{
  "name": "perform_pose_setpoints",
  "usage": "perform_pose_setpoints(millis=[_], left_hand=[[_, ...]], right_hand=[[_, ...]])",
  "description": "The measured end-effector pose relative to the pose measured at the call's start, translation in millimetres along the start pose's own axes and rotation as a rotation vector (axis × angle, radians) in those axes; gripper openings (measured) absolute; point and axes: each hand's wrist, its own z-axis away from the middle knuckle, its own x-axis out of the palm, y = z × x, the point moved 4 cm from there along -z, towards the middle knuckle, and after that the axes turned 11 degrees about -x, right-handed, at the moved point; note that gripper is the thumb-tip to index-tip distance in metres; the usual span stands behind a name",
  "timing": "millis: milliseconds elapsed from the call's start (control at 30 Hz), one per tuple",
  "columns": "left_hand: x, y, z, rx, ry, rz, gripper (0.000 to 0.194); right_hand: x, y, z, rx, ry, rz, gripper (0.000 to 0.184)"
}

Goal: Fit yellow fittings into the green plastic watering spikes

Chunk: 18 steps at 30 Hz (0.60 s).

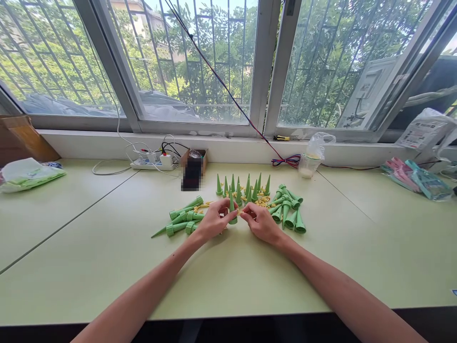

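My left hand (214,219) is closed around a green plastic spike (232,207), held upright with its point up. Beside it, my right hand (262,221) pinches a small yellow plastic piece (240,212) against the spike's side. Behind the hands, several green cones (248,186) stand upright with small yellow pieces (263,200) scattered among them. More spikes (179,220) with ribbed caps lie to the left of my left hand. Another heap of green spikes (288,207) lies to the right, some showing hollow open ends.
A power strip (152,162) with plugs and cables lies at the back. Near it stand a small box (204,162) and a blurred dark object (192,174). A plastic cup with a bag (310,164) is farther right. Packaged items (416,178) lie at right, a green-white packet (32,175) at left.
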Motion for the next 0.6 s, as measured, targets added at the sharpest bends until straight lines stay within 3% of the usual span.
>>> perform_pose_setpoints(millis=[400,600], left_hand=[[3.2,-2.5,2.9,-0.133,-0.070,0.178,0.031],[3.1,-4.3,2.3,-0.177,-0.088,0.247,0.034]], right_hand=[[-0.5,0.2,-1.0,-0.026,-0.029,0.056,0.032],[-1.0,-1.9,-1.7,-0.019,-0.008,0.035,0.029]])
